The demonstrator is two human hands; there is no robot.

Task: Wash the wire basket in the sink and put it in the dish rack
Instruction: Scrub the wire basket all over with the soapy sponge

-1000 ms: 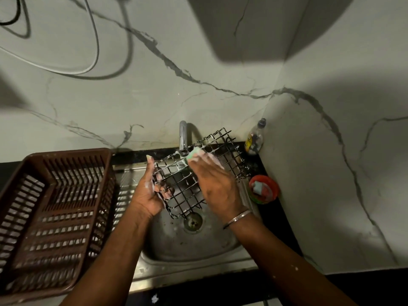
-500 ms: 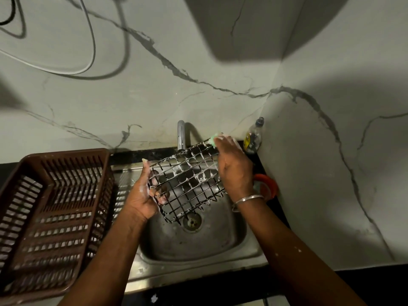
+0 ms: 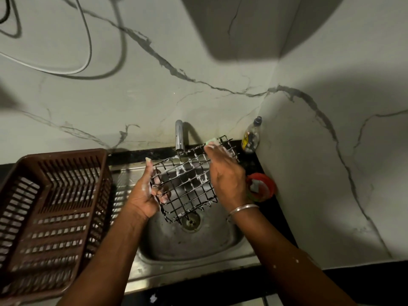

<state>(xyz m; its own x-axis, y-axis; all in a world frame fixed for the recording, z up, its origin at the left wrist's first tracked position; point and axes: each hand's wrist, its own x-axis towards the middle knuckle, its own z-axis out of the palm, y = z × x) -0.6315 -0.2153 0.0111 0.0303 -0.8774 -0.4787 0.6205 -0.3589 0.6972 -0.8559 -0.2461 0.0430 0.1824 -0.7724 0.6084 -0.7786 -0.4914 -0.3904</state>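
The left hand grips the left edge of the wire basket. Its fingers are curled through the wires from behind, and one fingertip with a long nail stands up above the rim. There is white foam on this hand.

The right hand holds a green and white sponge against the far upper edge of the basket. Its fingers lie almost straight and close together on top of the sponge, also with foam on them. The thumb is hidden, so I cannot tell how it sits. A thin metal bracelet is on this wrist.

The basket is black, with foam on several wires. It is held tilted over the steel sink, with its low corner just beside the drain and its high edge near the tap.

A brown plastic dish rack stands to the left of the sink. In the corner by the wall stands a small bottle with a yellow label; the writing on it is too small to read. Near it, a round red tub sits on the dark counter, partly behind the right hand. A white cable hangs on the marbled wall.
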